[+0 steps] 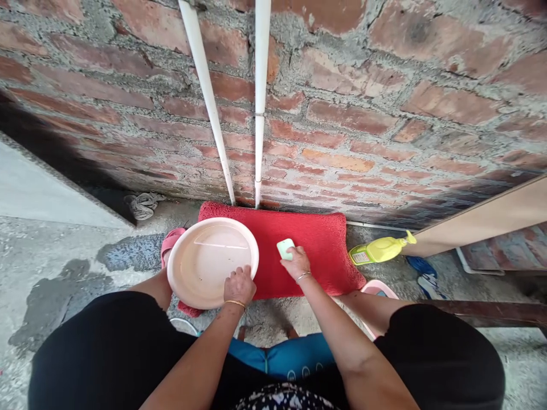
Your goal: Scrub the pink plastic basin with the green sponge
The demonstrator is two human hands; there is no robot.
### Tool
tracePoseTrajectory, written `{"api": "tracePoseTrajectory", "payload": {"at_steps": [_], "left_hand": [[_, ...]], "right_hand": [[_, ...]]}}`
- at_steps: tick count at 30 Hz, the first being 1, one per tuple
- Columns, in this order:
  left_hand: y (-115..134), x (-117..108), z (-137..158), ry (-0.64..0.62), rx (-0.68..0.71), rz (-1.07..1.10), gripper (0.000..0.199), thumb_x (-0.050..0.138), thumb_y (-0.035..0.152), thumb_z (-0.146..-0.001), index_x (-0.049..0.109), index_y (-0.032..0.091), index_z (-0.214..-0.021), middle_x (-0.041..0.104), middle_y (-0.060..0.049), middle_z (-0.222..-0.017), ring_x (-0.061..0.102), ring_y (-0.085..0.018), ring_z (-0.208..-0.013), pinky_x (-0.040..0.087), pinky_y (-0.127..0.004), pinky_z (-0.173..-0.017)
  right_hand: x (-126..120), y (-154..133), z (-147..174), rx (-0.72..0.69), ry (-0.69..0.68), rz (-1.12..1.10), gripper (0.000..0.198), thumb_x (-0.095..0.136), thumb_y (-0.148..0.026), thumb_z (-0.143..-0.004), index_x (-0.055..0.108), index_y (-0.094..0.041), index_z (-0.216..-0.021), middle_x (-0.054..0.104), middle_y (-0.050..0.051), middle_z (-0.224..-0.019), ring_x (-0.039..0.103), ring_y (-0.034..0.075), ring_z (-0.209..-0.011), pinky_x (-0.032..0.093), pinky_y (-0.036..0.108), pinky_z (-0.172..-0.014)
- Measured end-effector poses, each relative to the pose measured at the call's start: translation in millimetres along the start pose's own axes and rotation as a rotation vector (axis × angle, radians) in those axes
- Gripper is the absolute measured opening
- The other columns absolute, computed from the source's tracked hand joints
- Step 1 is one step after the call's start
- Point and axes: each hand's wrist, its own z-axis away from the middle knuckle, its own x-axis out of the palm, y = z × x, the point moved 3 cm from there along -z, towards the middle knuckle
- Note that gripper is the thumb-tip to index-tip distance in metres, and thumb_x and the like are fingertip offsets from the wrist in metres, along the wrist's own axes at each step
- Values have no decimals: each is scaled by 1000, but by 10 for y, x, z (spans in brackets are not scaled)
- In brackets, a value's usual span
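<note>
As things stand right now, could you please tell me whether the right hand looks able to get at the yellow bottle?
Probably yes: only the red mat shows between the right hand and the yellow bottle. The hand holds a pale green block, though, so its grip would likely need freeing first.

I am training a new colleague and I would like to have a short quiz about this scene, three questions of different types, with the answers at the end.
1. Choose one: what colour is the small object in the right hand?
A) Black
B) Pale green
C) Dark brown

2. True or false: the left hand is at the rim of the pale basin.

3. Fill the gap: as the camera sees it, the yellow bottle is at the ____ end of the red mat.

Key: 1. B; 2. True; 3. right
</note>
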Motion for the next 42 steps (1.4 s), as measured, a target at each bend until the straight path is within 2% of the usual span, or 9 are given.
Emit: {"api": "tracePoseTrajectory", "payload": {"at_steps": [5, 9, 12, 20, 24, 28, 37, 40, 42], "left_hand": [[-1, -4, 4, 12, 9, 9, 33, 35, 17, -81, 52, 19, -108, 57, -11, -96, 56, -24, -90, 42, -36, -72], [-2, -21, 13, 15, 13, 14, 33, 35, 16, -81, 53, 19, -109, 57, -12, -96, 56, -24, -90, 42, -36, -72], [-4, -29, 15, 8, 12, 6, 34, 36, 16, -80, 53, 19, -110, 57, -12, -97, 56, -24, -90, 42, -36, -72], [7, -27, 5, 3, 16, -44, 40, 37, 16, -80, 51, 19, -117, 56, -12, -98, 55, -23, -89, 42, -35, -73], [9, -9, -17, -11, 11, -66, 40, 36, 15, -80, 51, 19, -117, 57, -12, -97, 56, -23, -88, 42, -35, -72], [10, 17, -35, -1, 12, -89, 40, 38, 17, -79, 51, 19, -117, 57, -11, -96, 56, -23, -86, 42, -35, -71], [29, -19, -22, -21, 2, -69, 38, 36, 17, -81, 50, 19, -117, 57, -12, -99, 56, -24, -89, 42, -35, -72], [26, -30, -16, -18, 3, -56, 37, 35, 17, -81, 51, 19, -115, 57, -12, -99, 57, -24, -89, 43, -35, -72], [22, -29, -17, -9, 5, -48, 37, 35, 17, -81, 51, 19, -115, 57, -12, -98, 57, -24, -89, 43, -35, -72]], "right_hand": [[-638, 1129, 83, 413, 149, -5, 32, 70, -39, -61, 63, -24, -89, 46, 1, -87, 50, 15, -70, 41, 28, -69], [-936, 1480, 199, 598, 219, 35, 37, 68, -43, -63, 62, -19, -90, 48, 7, -87, 51, 20, -71, 41, 34, -68], [-806, 1212, 158, 497, 215, -3, 38, 68, -42, -64, 62, -19, -93, 48, 6, -89, 51, 19, -76, 41, 32, -73], [178, -444, -108, -62, -83, -84, 35, 71, -37, -62, 60, -26, -94, 46, 0, -93, 48, 16, -83, 39, 27, -77], [284, -726, -189, -238, -176, -8, 33, 69, -37, -63, 61, -27, -93, 46, 2, -96, 46, 17, -86, 38, 28, -79], [52, -283, -313, -133, -160, -13, 34, 71, -32, -60, 62, -26, -92, 45, 1, -93, 47, 15, -81, 38, 27, -76], [-947, 1679, -151, 422, 130, -6, 31, 72, -35, -57, 63, -23, -85, 48, 1, -87, 49, 13, -67, 42, 28, -69], [-1213, 1985, 12, 639, 223, 40, 34, 71, -40, -58, 62, -20, -84, 50, 5, -82, 52, 19, -68, 42, 34, -65], [-1264, 1964, 71, 701, 268, 32, 36, 69, -43, -59, 61, -19, -85, 51, 7, -82, 53, 22, -70, 42, 35, -64]]}}
